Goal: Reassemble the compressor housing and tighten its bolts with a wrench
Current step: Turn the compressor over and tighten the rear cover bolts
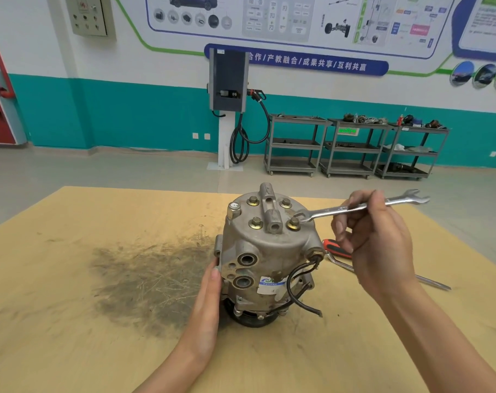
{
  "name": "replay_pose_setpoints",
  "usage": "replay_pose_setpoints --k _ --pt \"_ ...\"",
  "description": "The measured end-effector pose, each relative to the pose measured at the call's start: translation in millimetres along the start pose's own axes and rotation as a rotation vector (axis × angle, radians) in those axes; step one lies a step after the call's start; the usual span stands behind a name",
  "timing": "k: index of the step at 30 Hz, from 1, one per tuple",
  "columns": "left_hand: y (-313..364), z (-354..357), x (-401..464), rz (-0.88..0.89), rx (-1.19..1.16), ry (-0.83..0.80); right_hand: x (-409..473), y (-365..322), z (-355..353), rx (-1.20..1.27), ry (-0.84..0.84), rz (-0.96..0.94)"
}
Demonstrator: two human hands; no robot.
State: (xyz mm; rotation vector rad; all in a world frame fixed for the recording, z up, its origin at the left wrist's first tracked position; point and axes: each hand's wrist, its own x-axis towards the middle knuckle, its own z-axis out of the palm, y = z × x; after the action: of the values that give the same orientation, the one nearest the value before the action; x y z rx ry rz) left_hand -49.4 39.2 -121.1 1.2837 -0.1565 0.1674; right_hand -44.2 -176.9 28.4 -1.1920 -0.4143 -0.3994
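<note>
**Wrench meets bolt on upright compressor**

The compressor housing [265,251] stands on end near the middle of a tan board-covered table [71,350], its capped end facing up with four bolts around a central lug. The right hand [374,239] curls its fingers and thumb around the shank of a silver open-ended wrench [360,207], whose near jaw sits at the front-right bolt [294,222]. The left hand [208,302] lies with straight fingers flat against the housing's left side, by two round ports. Black wires [295,285] loop down the right flank of the body, one bare end hanging above the table.

Just right of the housing, partly hidden behind the right hand, lies a screwdriver [337,249] with a red-and-black handle, beside a long metal tool. A dark, scratched stain [144,279] spreads across the table to the left. Beyond the table, across a pale floor, a charging post [227,80] with a coiled cable stands against a teal-and-white wall, with three grey shelf carts [352,148] of parts to its right.
</note>
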Motion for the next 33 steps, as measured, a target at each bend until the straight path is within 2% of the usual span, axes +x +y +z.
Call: replay_pose_setpoints --k 15,19,22,26,30,33 --pt "-1.2 -1.3 0.7 0.0 -0.028 -0.004 41.3 8.1 -1.2 0.138 -0.195 0.537" --pt "-1.8 -2.0 0.6 -0.011 -0.04 -0.005 41.4 12.7 1.4 0.162 -0.2 0.583" --pt "-1.9 -1.8 0.4 -0.005 -0.021 -0.012 35.9 16.4 -0.4 0.175 -0.177 0.513" --pt "-2.9 -2.4 1.1 -0.02 -0.014 -0.008 17.4 25.0 -4.2 0.165 -0.102 0.264" --pt "-3.7 -2.6 1.2 -0.013 -0.007 0.003 -8.0 33.0 -1.7 0.009 0.044 -0.034" --pt "-5.3 -3.4 0.7 -0.018 -0.005 0.002 -29.1 36.4 3.5 -0.12 0.159 -0.189"
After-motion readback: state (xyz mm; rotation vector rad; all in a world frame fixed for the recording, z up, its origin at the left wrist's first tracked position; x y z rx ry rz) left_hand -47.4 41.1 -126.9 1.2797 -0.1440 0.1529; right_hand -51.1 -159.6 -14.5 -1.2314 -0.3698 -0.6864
